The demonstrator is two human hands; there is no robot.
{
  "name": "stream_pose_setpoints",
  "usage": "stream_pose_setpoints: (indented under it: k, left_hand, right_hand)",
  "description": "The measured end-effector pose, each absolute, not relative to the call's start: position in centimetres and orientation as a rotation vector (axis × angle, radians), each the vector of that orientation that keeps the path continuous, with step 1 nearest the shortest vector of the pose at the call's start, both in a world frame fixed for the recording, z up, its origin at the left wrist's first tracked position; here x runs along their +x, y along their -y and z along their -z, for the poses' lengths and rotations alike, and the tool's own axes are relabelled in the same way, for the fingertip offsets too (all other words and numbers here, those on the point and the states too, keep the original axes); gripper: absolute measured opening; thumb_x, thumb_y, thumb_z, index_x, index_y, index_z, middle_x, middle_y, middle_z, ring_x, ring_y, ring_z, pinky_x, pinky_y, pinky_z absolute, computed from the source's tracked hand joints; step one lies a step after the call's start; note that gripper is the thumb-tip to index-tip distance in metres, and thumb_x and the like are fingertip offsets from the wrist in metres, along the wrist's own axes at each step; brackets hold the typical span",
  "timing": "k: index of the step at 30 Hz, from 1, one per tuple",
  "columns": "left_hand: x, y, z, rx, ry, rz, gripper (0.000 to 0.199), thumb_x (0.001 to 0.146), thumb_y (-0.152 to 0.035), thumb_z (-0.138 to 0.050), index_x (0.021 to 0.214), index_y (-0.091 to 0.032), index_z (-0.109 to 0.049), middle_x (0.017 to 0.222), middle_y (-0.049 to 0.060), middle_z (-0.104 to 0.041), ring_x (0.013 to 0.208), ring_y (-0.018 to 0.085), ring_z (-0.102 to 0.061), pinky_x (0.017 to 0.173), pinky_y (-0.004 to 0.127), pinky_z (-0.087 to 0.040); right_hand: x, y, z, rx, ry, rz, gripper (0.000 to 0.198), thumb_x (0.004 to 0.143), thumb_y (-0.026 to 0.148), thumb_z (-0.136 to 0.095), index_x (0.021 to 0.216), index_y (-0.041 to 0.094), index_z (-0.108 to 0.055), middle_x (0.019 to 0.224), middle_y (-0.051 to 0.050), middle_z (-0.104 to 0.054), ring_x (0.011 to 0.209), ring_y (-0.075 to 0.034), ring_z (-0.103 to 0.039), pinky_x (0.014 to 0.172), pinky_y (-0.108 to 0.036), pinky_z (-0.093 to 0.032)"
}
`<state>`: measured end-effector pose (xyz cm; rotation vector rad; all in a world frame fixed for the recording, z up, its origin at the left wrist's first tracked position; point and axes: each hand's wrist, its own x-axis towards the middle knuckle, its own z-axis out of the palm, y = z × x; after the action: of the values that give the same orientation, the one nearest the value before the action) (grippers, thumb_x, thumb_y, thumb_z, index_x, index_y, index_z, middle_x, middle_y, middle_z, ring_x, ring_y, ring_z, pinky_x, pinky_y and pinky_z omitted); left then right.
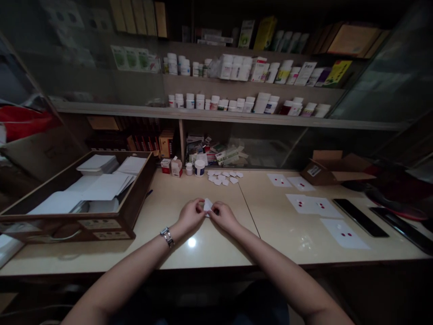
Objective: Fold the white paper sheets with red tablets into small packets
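Both hands at mid-counter. Left hand [191, 214], metal-banded watch [167, 236] at the wrist: thumb and fingers pinching the left side of a small, pointed, folded white paper [208, 205]. Right hand [223, 216]: fingertips pinching the same paper at its lower right. Paper lies between the two hands, above the pale, glossy counter [209, 253]; contact with the surface cannot be told.

Beyond the hands: a loose cluster of small folded white paper packets [219, 182]. Left of these, a row: white jar with dark blue label [199, 169], smaller white plastic bottle [189, 169], two red-and-white cartons [176, 167].

Right side: five flat white paper sheets [358, 241], dark red tablets [349, 234] on them; next to these, a flat black rectangular device [360, 218]. Open brown cardboard box [313, 174] behind.

Far left: brown wooden drawer [130, 221] holding stacked white paper [104, 186].
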<state>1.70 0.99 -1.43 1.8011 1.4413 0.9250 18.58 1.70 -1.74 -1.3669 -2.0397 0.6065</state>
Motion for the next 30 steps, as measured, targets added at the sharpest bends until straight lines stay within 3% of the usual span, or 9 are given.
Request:
stream_pose_setpoints:
  k: [8,19,21,25,30]
  left_hand:
    - [1.2,-1.9,2.0,1.682,-1.249,-0.871,0.051,0.067,-0.008,-0.063,0.116,-0.011,-0.052,0.069,0.000,-0.066,0.065,0.013,-0.061,0.064,0.024,-0.046]
    - [2.1,-0.7,1.1,1.838,-1.552,-0.841,0.033,0.074,-0.014,-0.059,0.107,-0.018,-0.056,0.070,-0.001,-0.063,0.065,0.014,-0.058,0.060,0.024,-0.042]
    - [2.1,-0.6,1.0,1.946,-1.562,-0.872,0.031,0.075,-0.013,-0.059,0.105,-0.018,-0.058,0.077,0.001,-0.064,0.072,0.016,-0.059,0.066,0.026,-0.045]
    - [1.8,-0.1,0.8,2.374,-1.406,-0.914,0.025,0.081,-0.012,-0.052,0.102,-0.019,-0.064,0.114,0.010,-0.061,0.108,0.023,-0.054,0.091,0.038,-0.045]
    - [1.2,1.2,0.4,2.654,-1.316,-0.491,0.041,0.089,-0.015,-0.038,0.128,-0.016,-0.050,0.136,0.015,-0.049,0.131,0.026,-0.038,0.105,0.058,-0.027]
  right_hand:
    - [18.6,-1.9,1.7,-1.379,2.039,-0.605,0.012,0.075,0.014,-0.062,0.064,0.015,-0.058,0.068,0.000,-0.055,0.065,-0.013,-0.050,0.062,-0.023,-0.035]
    - [18.7,-1.9,2.2,-1.352,2.010,-0.587,0.011,0.074,0.015,-0.063,0.064,0.016,-0.057,0.067,0.001,-0.054,0.064,-0.013,-0.050,0.060,-0.022,-0.036]
    - [18.7,-2.0,2.2,-1.351,2.013,-0.579,0.010,0.073,0.015,-0.063,0.064,0.016,-0.057,0.067,0.001,-0.054,0.064,-0.013,-0.050,0.060,-0.023,-0.036]
    - [18.6,-2.0,2.3,-1.344,2.018,-0.571,0.011,0.074,0.016,-0.063,0.064,0.016,-0.057,0.067,0.001,-0.055,0.064,-0.013,-0.051,0.061,-0.023,-0.037]
    - [18.5,-1.9,2.3,-1.361,2.007,-0.559,0.013,0.075,0.018,-0.063,0.063,0.016,-0.056,0.065,0.001,-0.054,0.063,-0.013,-0.051,0.060,-0.023,-0.037]
